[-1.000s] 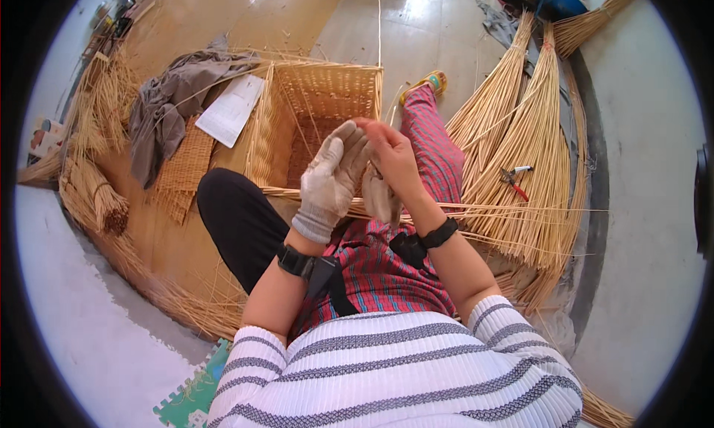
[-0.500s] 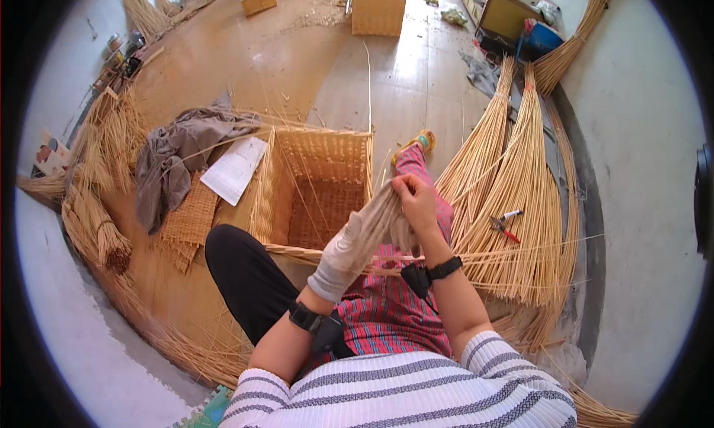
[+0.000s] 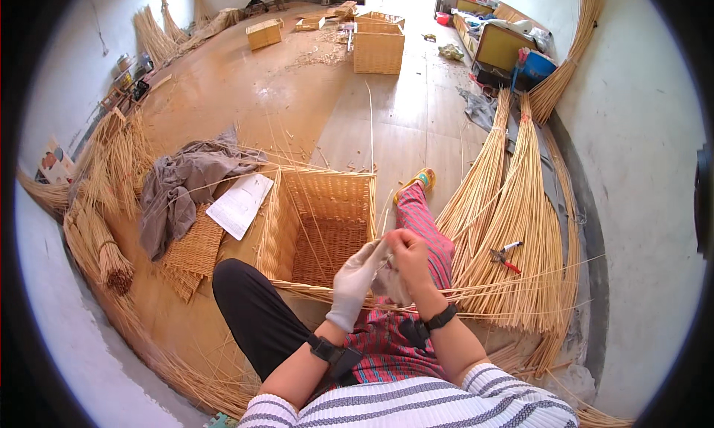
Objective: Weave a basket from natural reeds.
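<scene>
My left hand (image 3: 354, 276) wears a whitish knit glove, its fingers drawn together and pointing up toward my right hand. Bare and curled, my right hand (image 3: 410, 255) meets those fingertips in a pinch. Between and below the two hands hangs a loose greyish-white glove (image 3: 390, 283), partly hidden by the fingers; both hands seem to grip it. Just beyond them, between my legs, stands a square woven wicker basket (image 3: 278, 223) with its open side facing me. Long loose strands stick out from its rim.
Bundles of wicker rods (image 3: 520, 257) fan out on the right, with red-handled pruning shears (image 3: 507, 258) on top. To the left lie a grey cloth (image 3: 182, 186), a paper sheet (image 3: 239, 205), woven panels (image 3: 195, 246) and more rods (image 3: 100, 238). Another basket (image 3: 378, 52) stands farther off.
My view has tilted up, showing more of the far room. My hands have drawn closer together; the glove fabric, stretched between them before, now hangs bunched.
</scene>
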`<state>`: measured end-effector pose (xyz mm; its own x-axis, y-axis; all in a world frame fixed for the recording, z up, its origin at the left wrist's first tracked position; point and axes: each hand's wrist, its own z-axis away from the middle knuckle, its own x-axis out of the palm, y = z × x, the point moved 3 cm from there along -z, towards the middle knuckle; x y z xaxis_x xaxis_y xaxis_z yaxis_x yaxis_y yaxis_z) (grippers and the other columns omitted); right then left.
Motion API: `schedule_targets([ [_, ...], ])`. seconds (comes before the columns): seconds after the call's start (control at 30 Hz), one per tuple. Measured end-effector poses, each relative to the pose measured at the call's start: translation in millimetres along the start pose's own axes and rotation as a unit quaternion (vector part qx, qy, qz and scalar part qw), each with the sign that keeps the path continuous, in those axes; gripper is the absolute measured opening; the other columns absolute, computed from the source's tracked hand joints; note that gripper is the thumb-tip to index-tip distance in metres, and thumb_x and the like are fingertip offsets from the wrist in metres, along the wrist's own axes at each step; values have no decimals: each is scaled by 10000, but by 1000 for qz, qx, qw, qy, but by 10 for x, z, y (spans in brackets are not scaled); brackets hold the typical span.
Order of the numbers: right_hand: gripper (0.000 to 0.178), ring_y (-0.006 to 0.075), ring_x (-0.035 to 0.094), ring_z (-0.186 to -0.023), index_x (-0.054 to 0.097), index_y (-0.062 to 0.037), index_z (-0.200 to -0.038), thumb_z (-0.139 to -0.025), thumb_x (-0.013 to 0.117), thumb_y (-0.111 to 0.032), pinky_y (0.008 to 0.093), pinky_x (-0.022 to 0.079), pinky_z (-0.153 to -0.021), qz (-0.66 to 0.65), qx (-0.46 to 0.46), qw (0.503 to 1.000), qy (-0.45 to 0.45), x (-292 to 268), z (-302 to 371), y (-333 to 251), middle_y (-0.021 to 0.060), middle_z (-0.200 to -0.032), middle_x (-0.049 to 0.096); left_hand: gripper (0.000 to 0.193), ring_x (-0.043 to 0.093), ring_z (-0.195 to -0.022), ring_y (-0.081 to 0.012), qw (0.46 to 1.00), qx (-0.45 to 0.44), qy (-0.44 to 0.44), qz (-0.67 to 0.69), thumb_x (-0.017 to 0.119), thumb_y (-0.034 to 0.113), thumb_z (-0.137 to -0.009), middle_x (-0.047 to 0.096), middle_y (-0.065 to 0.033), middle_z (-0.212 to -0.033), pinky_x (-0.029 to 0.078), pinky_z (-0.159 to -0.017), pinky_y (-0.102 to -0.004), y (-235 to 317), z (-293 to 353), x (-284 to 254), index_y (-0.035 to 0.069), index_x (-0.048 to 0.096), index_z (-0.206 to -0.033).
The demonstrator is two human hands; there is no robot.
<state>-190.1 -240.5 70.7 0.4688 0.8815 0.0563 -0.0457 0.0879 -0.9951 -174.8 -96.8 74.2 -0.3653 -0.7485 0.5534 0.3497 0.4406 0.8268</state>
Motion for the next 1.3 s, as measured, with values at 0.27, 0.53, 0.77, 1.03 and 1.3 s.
schedule_targets([
  [0.27,303,88,596,-820,751,-20,-1123,-1034,699,-305,282,477,-697,97,-54,993,-27,-272,-53,93,-8,-919,671,436,650,-1198,-244,968,-85,-4,237,582,153,-1082,681,-113,-1334,484,-1092,-379,-103,-175,197,18,538,-1494],
  [0.53,378,263,746,-828,768,-5,-1047,-1053,553,-316,407,550,-747,206,-124,965,108,-896,-1079,46,190,-885,772,459,492,-1433,-262,999,-22,-47,16,478,152,-1113,516,-134,-1553,374,-1226,-400,163,496,301,-2,464,-1545],
  [0.77,478,207,728,-739,781,-5,-1057,-1024,672,-469,349,536,-673,227,-208,923,230,-1678,-1152,-803,93,-817,770,586,276,-1593,-289,902,-151,27,404,360,324,-1155,309,-192,-1703,227,-1328,-435,471,624,-242,-28,307,-1620],
  [1.03,433,101,643,-716,789,-31,-1116,-1048,654,-436,282,493,-643,325,-185,918,133,-2161,-115,-1173,14,-809,723,711,329,-1569,-297,920,-117,-74,366,375,524,-1120,358,-154,-1692,252,-1310,-465,308,344,-651,18,351,-1619],
  [1.3,383,16,526,-697,766,-39,-1043,-1051,670,-410,211,436,-626,311,28,932,185,-3219,2121,-1533,-82,-775,584,727,242,-1593,-356,645,316,-147,-680,569,19,-1000,302,-176,-1712,220,-1292,-472,156,-240,-1045,90,264,-1656],
])
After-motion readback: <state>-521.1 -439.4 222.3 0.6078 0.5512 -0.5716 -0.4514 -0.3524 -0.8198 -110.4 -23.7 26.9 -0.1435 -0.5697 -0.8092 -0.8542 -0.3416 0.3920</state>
